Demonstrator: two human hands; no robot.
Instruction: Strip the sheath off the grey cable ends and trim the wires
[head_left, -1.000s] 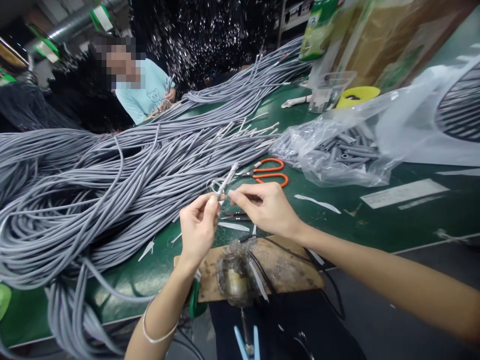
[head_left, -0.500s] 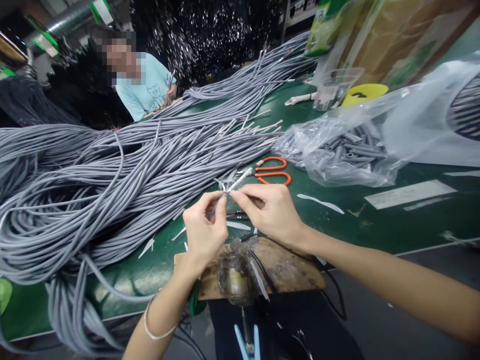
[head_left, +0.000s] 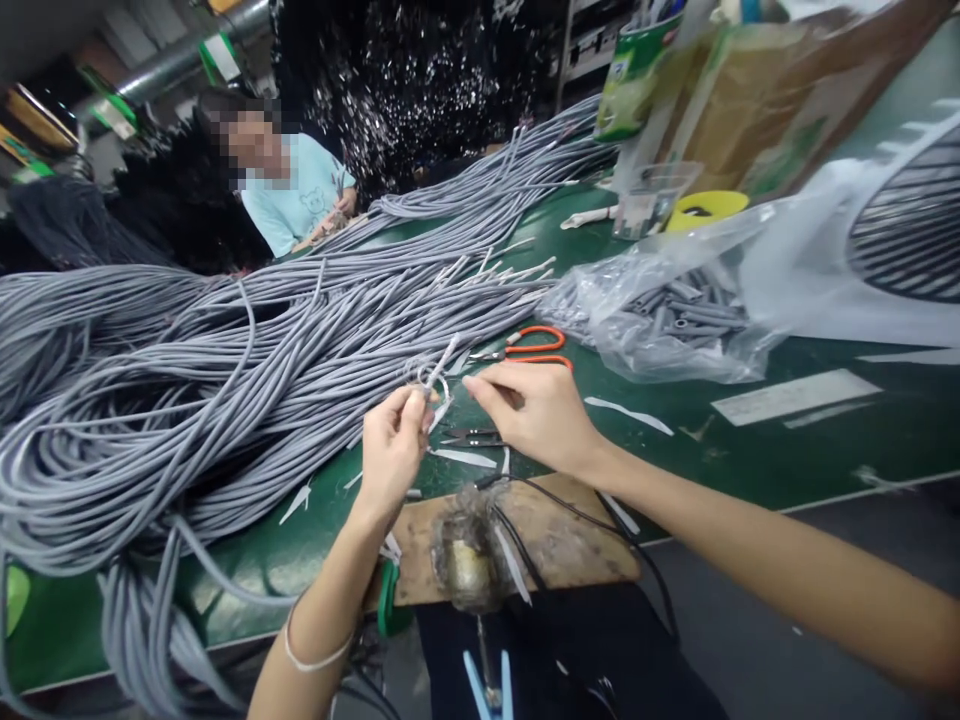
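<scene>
My left hand (head_left: 393,450) is closed on the end of a grey cable, and the cable's white stripped end (head_left: 445,358) sticks up past the thumb and forefinger with loose white strands around it. Just right of it, apart from the cable, my right hand (head_left: 536,415) has thumb and forefinger pinched together; whether something thin is between them I cannot make out. Behind the right hand lie orange-handled scissors (head_left: 541,334). Dark thread snips (head_left: 474,438) lie on the table between the hands. A large pile of grey cables (head_left: 225,360) spreads to the left.
A wooden board (head_left: 577,550) with a grimy metal device (head_left: 471,570) sits at the near edge. To the right are a clear bag of grey tubes (head_left: 675,320), a white strip (head_left: 795,396), a yellow roll (head_left: 705,210) and a fan (head_left: 907,230). A co-worker (head_left: 304,195) sits across the table.
My hands have separated: the right one has come off the cable end, while the left keeps hold of it, tilted more upright. The whole view has shifted slightly.
</scene>
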